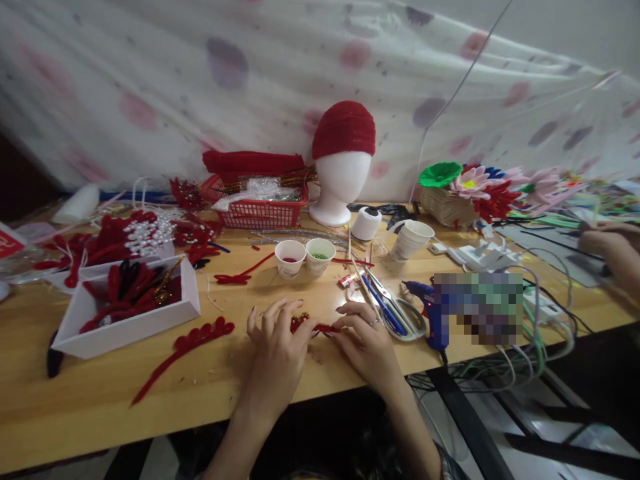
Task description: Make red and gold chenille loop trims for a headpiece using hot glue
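Observation:
Between my two hands, low over the table's front part, is a small red fuzzy pipe-cleaner piece [325,327] with gold trim. My left hand [280,340] pinches its left side, the fingers covering much of it. With thumb and fingers, my right hand [364,340] grips the other end; a ring shows on one finger. To the left lies a red looped pipe-cleaner sprig [200,339]. Two paper cups stand just beyond my hands, one with red beads [290,260] and one with green beads [321,257]. Scissors [387,293] and a blue pen [387,312] rest right of my right hand.
A white box [127,327] of red and black pieces stands at left. Behind are a red basket [260,215] and a foam head [343,183] with a red cap. A blue glue gun [435,310] and cables lie right. Another person's hand [610,250] shows far right.

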The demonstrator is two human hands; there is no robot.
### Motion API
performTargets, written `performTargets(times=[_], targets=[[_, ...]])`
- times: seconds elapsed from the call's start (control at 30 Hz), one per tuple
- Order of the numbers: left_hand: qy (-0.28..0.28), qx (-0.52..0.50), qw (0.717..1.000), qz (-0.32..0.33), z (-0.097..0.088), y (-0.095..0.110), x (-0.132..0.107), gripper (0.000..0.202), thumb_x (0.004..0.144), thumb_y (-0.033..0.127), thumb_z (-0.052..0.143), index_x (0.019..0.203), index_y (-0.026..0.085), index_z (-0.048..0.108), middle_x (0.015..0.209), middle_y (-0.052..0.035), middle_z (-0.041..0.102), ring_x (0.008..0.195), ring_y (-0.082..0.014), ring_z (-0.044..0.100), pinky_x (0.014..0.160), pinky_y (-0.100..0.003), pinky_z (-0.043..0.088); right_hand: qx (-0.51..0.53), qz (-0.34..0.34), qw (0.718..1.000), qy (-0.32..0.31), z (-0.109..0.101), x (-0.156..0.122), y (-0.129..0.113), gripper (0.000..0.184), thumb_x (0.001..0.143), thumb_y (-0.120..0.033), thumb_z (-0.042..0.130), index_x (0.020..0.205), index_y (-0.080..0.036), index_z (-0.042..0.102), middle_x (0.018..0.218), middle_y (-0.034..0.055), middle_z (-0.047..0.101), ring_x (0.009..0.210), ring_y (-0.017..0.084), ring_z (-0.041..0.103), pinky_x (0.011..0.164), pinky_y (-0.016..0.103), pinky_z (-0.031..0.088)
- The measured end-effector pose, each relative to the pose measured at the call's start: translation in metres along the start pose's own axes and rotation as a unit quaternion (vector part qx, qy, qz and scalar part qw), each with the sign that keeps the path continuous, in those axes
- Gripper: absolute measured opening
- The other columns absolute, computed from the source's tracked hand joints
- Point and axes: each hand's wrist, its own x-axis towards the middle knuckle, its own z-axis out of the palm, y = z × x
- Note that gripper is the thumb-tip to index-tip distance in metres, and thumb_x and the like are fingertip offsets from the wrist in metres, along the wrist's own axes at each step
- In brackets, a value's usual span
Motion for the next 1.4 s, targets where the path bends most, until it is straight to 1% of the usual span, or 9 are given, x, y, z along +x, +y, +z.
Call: performTargets(times=[0.1,0.27,0.4,0.57,0.7,0.87,1.03,1.4], targets=[[0.0,-0.009,1.0,0.002,-0.0007,0.0,0.0007,0.027,0.09,0.016,0.064,0.111,0.032,0.071,0.124,-0.0072,0.068,0.123,-0.0317,0.051,0.111,-0.061,0.019,0.003,0.002,1.0,-0.001,0.0002,-0.0005,0.0005,0.01,0.09,-0.012,0.064,0.091,-0.023,0.062,0.102,0.008,0.064,0.097,0.021,0.068,0.082,0.032,0.058],[0.014,-0.005,1.0,0.001,-0.0017,0.0006,0.0008,0.02,0.09,0.013,0.064,0.099,0.029,0.072,0.12,-0.0067,0.07,0.122,-0.0311,0.052,0.111,-0.06,0.02,0.003,-0.002,1.0,0.002,-0.0014,-0.0003,-0.0013,0.009,0.09,-0.014,0.065,0.091,-0.022,0.062,0.101,0.0077,0.064,0.097,0.02,0.068,0.082,0.032,0.058],[0.013,-0.003,1.0,0.002,-0.0009,-0.0005,0.0001,0.019,0.091,0.013,0.063,0.099,0.028,0.071,0.121,-0.0073,0.07,0.122,-0.0314,0.051,0.111,-0.061,0.02,0.004,-0.002,1.0,0.003,-0.0028,0.0003,-0.0025,0.011,0.09,-0.013,0.065,0.095,-0.023,0.062,0.101,0.0075,0.064,0.098,0.021,0.067,0.083,0.032,0.058],[0.012,-0.001,1.0,0.014,-0.0014,-0.0019,-0.0001,0.017,0.092,0.017,0.063,0.101,0.029,0.071,0.121,-0.0074,0.069,0.122,-0.0316,0.05,0.109,-0.061,0.021,0.007,-0.001,1.0,0.006,-0.0022,0.0008,-0.0017,0.011,0.09,-0.012,0.063,0.091,-0.023,0.061,0.1,0.0071,0.064,0.098,0.021,0.067,0.084,0.034,0.057],[0.01,0.0,1.0,0.012,-0.0031,-0.002,-0.0002,0.017,0.093,0.016,0.061,0.101,0.028,0.071,0.121,-0.0075,0.069,0.122,-0.031,0.05,0.11,-0.06,0.021,0.01,0.001,1.0,0.008,-0.002,0.0009,-0.0016,0.011,0.09,-0.012,0.063,0.09,-0.023,0.061,0.101,0.0074,0.064,0.098,0.021,0.067,0.085,0.035,0.057],[0.006,0.007,1.0,0.017,-0.0027,-0.0024,-0.0008,0.019,0.092,0.016,0.062,0.102,0.029,0.072,0.121,-0.0078,0.069,0.12,-0.0309,0.052,0.111,-0.06,0.02,0.012,0.002,1.0,0.003,-0.0035,0.001,-0.0034,0.01,0.09,-0.014,0.063,0.094,-0.023,0.064,0.102,0.008,0.065,0.096,0.021,0.068,0.082,0.035,0.058],[0.004,0.014,1.0,0.022,-0.0009,-0.001,-0.0006,0.02,0.092,0.014,0.062,0.102,0.028,0.072,0.121,-0.008,0.069,0.121,-0.0309,0.052,0.112,-0.06,0.021,0.017,0.005,1.0,-0.004,-0.0047,0.0023,-0.0042,0.011,0.091,-0.014,0.061,0.092,-0.024,0.067,0.103,0.0079,0.065,0.094,0.02,0.069,0.08,0.034,0.059],[-0.002,0.009,1.0,0.022,-0.0017,0.0005,-0.0002,0.023,0.092,0.011,0.059,0.102,0.026,0.071,0.121,-0.008,0.069,0.12,-0.0302,0.052,0.112,-0.06,0.021,0.022,0.007,1.0,-0.013,-0.004,0.0011,-0.0015,0.009,0.091,-0.015,0.062,0.092,-0.024,0.066,0.105,0.008,0.065,0.095,0.02,0.069,0.081,0.034,0.059]])
